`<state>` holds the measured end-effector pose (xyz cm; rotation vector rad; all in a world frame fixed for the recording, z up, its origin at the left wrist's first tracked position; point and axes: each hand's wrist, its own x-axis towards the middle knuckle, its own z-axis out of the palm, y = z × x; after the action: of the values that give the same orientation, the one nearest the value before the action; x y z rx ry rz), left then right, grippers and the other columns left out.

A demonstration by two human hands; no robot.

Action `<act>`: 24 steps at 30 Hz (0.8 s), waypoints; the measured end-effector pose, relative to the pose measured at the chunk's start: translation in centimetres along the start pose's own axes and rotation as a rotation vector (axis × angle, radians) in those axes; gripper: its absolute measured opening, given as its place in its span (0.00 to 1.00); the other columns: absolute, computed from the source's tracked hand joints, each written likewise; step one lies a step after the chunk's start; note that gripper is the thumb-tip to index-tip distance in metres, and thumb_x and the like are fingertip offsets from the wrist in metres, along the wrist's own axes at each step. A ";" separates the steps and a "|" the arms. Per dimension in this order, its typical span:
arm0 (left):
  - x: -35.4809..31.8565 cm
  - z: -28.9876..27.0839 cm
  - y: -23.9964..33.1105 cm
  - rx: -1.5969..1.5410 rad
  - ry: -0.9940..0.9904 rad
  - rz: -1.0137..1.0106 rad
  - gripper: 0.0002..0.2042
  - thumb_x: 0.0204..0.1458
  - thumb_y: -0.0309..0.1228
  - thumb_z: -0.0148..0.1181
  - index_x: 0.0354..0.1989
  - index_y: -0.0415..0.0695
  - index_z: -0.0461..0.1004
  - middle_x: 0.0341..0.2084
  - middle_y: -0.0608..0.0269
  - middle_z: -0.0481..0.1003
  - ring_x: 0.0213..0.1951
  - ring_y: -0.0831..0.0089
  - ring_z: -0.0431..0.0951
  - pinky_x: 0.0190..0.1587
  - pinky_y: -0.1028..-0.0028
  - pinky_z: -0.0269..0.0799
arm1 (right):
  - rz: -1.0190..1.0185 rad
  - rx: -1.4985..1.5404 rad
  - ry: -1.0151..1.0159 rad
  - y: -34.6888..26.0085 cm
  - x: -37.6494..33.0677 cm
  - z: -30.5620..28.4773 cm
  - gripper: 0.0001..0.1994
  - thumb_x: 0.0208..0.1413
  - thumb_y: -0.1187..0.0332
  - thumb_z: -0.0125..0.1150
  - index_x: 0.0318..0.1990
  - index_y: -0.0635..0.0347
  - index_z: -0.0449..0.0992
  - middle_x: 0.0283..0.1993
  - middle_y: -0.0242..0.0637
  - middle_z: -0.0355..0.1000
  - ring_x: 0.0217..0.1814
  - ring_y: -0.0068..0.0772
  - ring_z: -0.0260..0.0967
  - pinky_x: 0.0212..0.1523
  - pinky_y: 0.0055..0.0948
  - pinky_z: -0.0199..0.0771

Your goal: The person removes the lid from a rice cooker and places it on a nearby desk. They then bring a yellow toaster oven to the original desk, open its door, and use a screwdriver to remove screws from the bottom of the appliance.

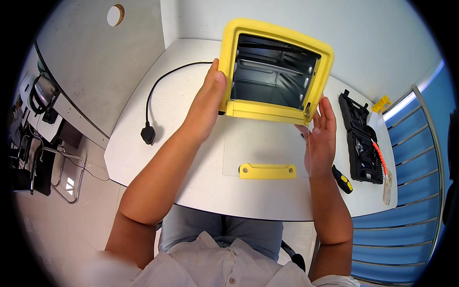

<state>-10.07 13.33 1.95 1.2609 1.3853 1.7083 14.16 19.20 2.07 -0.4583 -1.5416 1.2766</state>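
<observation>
1. Closest to me is the pale, wrinkled woven button-up shirt (210,265), above soft light-blue trousers (222,227).
2. I see the left hand (210,95) clamped on the left side of the yellow, round-cornered box oven (282,109): thumb flat on the front frame, the other fingers mostly hidden.
3. The right hand (321,131) is opened out, fingers nearly straight and pointing up by the oven's lower right corner; whether it bears weight I cannot tell.
4. Both elbows bend outward, forearms rising from below.
5. The oven tilts over the table, its open mouth facing me, the ribbed grey metal cavity (270,71) shiny inside.
6. Below hangs a clear, smooth, flat door panel (267,143) with a yellow two-holed handle strip (267,171); its right edge crosses the right hand.
7. Farther out on the smooth white tabletop (196,193) lie a black three-pronged plug (147,134) on its curving cord, a black-and-yellow screwdriver (342,179) and an open black plastic tool case (359,143).
</observation>
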 end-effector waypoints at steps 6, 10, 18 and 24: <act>0.0 0.0 0.6 -0.080 0.029 -0.017 0.35 0.61 0.61 0.30 0.68 0.48 0.52 0.59 0.59 0.63 0.60 0.71 0.63 0.60 0.68 0.59 | -0.012 -0.017 -0.001 0.0 -0.3 0.6 0.35 0.52 0.70 0.43 0.70 0.62 0.44 0.74 0.42 0.41 0.74 0.38 0.44 0.64 0.42 0.58; 0.1 0.1 1.0 -0.182 0.071 -0.038 0.33 0.61 0.60 0.34 0.65 0.46 0.58 0.57 0.60 0.65 0.58 0.72 0.65 0.59 0.68 0.61 | -0.044 -0.006 -0.052 0.2 -0.8 0.6 0.34 0.55 0.70 0.45 0.70 0.61 0.45 0.74 0.44 0.39 0.75 0.39 0.39 0.65 0.42 0.58; 0.1 -0.4 1.8 -0.120 0.105 -0.052 0.32 0.61 0.54 0.42 0.67 0.45 0.55 0.61 0.58 0.61 0.63 0.67 0.57 0.64 0.67 0.49 | -0.142 -0.049 -0.111 0.9 -1.2 0.7 0.34 0.56 0.68 0.49 0.70 0.58 0.46 0.75 0.42 0.38 0.75 0.42 0.39 0.64 0.48 0.60; 0.1 -0.5 2.2 -0.211 0.058 -0.042 0.31 0.61 0.50 0.44 0.68 0.44 0.52 0.61 0.57 0.61 0.64 0.67 0.57 0.64 0.66 0.49 | -0.115 -0.022 -0.071 0.2 -1.0 1.0 0.33 0.53 0.72 0.45 0.69 0.59 0.46 0.74 0.43 0.39 0.75 0.43 0.40 0.64 0.47 0.60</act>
<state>-10.33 12.56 4.08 1.0669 1.2185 1.8212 13.61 17.99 1.50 -0.3368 -1.6197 1.1991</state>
